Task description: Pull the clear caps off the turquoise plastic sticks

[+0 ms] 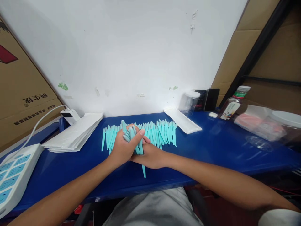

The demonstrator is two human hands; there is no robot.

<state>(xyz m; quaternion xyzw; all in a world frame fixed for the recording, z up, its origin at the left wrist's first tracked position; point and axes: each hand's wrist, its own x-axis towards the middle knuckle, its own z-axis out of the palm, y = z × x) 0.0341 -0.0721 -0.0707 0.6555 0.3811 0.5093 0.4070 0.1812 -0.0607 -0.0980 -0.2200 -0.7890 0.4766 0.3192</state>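
A row of several slim turquoise plastic sticks (162,132) lies on the blue table (211,147) against the white wall. My left hand (122,147) is closed round a bundle of these sticks (130,134), their tips poking up above the fingers. My right hand (151,156) sits just under and beside it, fingers curled on the lower ends of the same bundle. One stick (143,171) hangs down below my right hand toward the table's front edge.
A stack of white sleeves (75,133) lies left, another white sleeve (183,121) right of the row. A power strip (14,175) and white adapter (70,115) are far left. Clear jars (191,100), phones (211,99), a bottle (235,102) and plastic bags (258,122) crowd the right.
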